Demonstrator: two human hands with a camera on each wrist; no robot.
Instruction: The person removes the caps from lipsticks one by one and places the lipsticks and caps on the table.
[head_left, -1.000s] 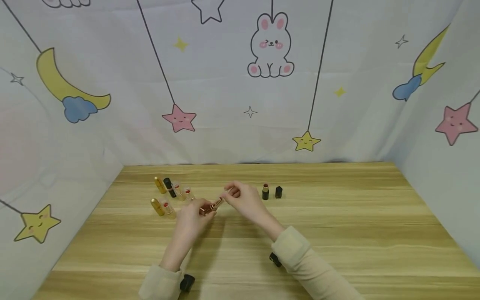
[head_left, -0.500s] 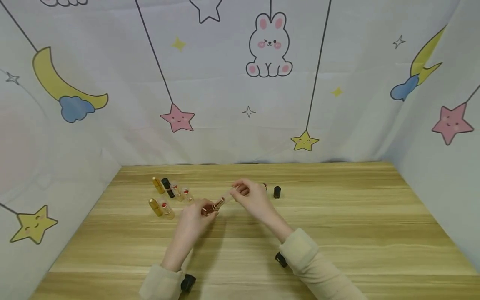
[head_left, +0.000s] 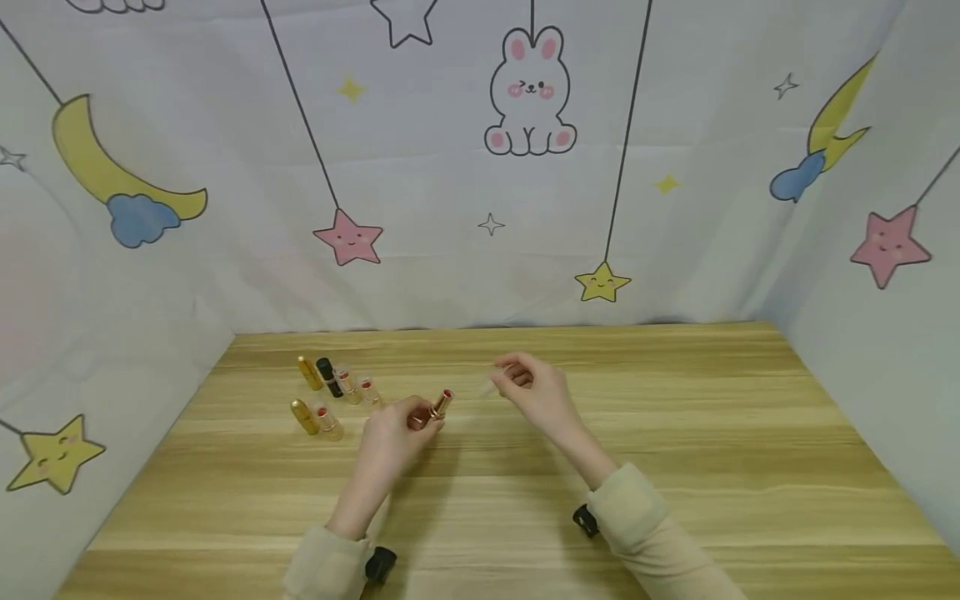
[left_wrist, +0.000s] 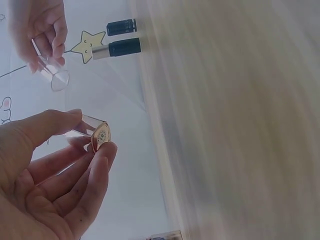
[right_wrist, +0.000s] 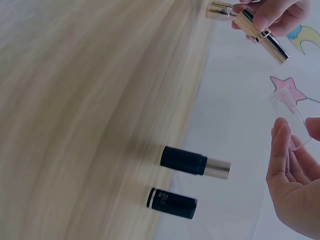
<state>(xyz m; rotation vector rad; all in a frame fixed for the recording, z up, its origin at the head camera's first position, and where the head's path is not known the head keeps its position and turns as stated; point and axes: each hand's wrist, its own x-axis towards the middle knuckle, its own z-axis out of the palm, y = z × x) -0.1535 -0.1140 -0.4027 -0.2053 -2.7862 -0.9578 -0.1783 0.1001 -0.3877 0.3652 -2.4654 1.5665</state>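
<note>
My left hand [head_left: 393, 429] grips a rose-gold lipstick [head_left: 442, 404] by its base, tilted up to the right above the table. Its red tip shows uncapped. Apart from it, to the right, my right hand [head_left: 536, 392] pinches a clear lipstick cap [right_wrist: 292, 112] between thumb and fingers. In the left wrist view, the round end [left_wrist: 102, 135] of the lipstick's base shows between the left thumb and fingers. An uncapped black lipstick [right_wrist: 182, 161] stands on the table beside its black cap [right_wrist: 172, 203]; both are hidden behind the right hand in the head view.
Left of the hands stand several lipsticks: gold bullet-shaped tubes [head_left: 303, 417], a black tube [head_left: 329, 377] and clear-capped ones [head_left: 328, 423]. A printed cloth [head_left: 420, 283] hangs behind the wooden table [head_left: 712, 433]. Black devices [head_left: 380, 565] sit by the sleeves.
My right hand has drawn the clear cap off the lipstick and moved it right, leaving a gap. My left hand still grips the lipstick, now angled slightly more upright.
</note>
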